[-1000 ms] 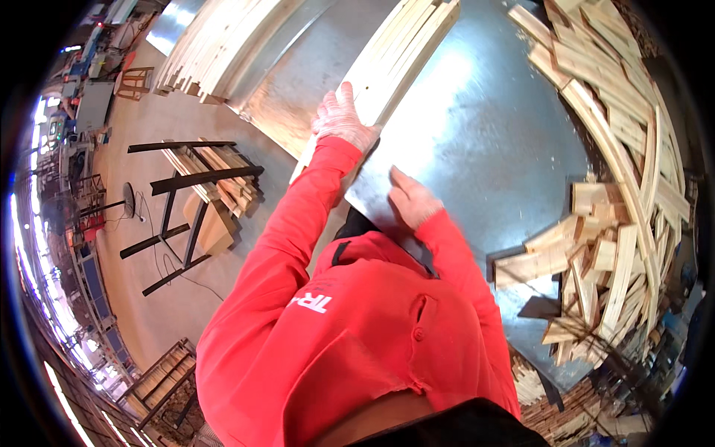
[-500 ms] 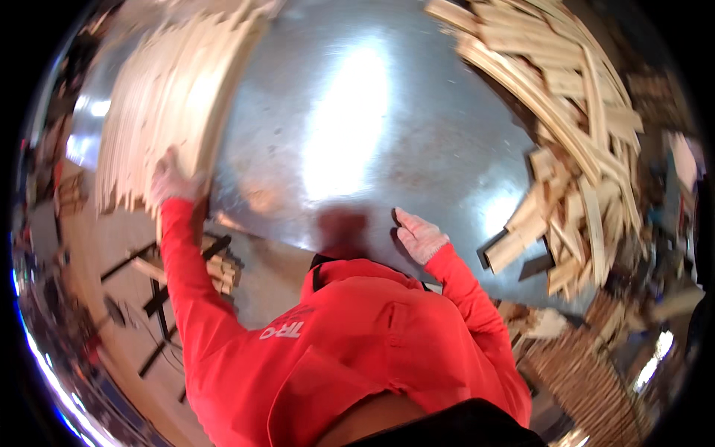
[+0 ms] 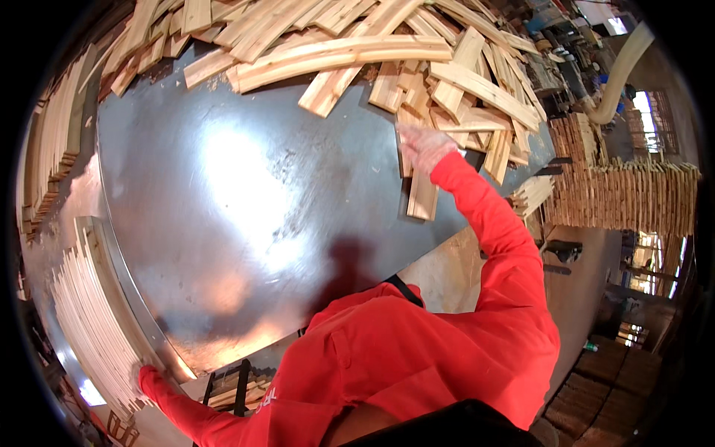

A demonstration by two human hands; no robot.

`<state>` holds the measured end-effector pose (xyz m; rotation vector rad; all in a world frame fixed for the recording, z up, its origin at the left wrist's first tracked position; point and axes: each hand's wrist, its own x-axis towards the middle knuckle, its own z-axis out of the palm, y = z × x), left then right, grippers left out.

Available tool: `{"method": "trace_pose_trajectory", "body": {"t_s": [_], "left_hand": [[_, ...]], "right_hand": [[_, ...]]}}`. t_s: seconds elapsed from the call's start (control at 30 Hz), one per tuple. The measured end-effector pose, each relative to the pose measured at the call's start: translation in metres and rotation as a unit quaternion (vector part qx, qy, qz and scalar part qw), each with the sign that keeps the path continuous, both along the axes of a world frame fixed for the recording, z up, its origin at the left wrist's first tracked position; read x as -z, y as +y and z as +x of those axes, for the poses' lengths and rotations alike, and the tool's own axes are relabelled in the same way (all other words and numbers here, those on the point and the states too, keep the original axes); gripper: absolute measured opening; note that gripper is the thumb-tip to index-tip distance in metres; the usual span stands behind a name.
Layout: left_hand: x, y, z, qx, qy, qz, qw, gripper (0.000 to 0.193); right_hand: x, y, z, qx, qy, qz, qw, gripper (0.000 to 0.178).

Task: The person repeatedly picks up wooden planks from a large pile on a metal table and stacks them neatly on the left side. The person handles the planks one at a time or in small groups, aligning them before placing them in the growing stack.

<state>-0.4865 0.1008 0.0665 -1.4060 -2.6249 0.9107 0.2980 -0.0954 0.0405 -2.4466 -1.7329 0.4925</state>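
My right hand (image 3: 424,147), in a pale glove, reaches over the near end of a loose heap of wooden boards (image 3: 350,52). Its fingers are stretched out, somewhat blurred, above a short board (image 3: 423,197) that juts toward me over the metal table (image 3: 223,276). I cannot tell whether the fingertips touch wood. At lower left my left hand (image 3: 138,376) rests at the near end of a neat stack of thin wooden slats (image 3: 97,313); its fingers are mostly hidden there. Both arms wear red sleeves.
A further stack of boards (image 3: 56,141) stands at the far left. Tall piles of wood (image 3: 618,194) stand on the right, near a thick pale hose (image 3: 622,71). Below the table's near edge is a dark metal frame (image 3: 242,387) with wood pieces on it.
My view has turned to the right, toward the loose heap. My right hand has gone from near my body out to the boards. My left hand stays by the slat stack.
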Motion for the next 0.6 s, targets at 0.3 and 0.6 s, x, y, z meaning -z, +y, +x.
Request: {"method": "trace_pose_trajectory", "body": {"t_s": [0.3, 0.6], "left_hand": [[0.052, -0.058, 0.394, 0.334, -0.565, 0.124, 0.744, 0.078], [0.036, -0.058, 0.584, 0.362, -0.349, -0.008, 0.864, 0.084]], "right_hand": [[-0.016, 0.242, 0.094, -0.160, -0.327, -0.039, 0.930, 0.078], [-0.048, 0.221, 0.049, -0.465, -0.176, -0.038, 0.867, 0.040]]}}
